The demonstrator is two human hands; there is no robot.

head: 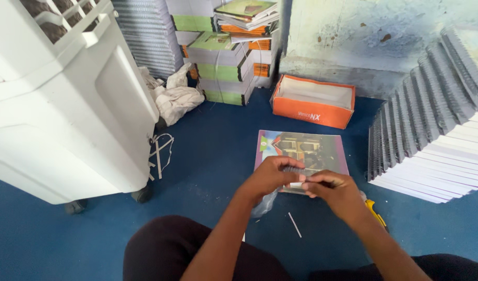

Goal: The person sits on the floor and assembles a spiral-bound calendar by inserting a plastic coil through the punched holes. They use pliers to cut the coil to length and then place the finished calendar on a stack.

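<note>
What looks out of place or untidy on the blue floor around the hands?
A thin white stick lies loose near the right hand, and white strips lie tangled beside the white cooler. A crumpled cloth sits against the book stacks.

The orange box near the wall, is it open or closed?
Open. The orange box has no lid on top, and its pale inner walls show. From this view, its contents cannot be told.

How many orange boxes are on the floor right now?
1. The open orange box sits on the blue floor against the wall, just beyond the notebook under the left hand and right hand. Others may be hidden behind the stacks.
</note>
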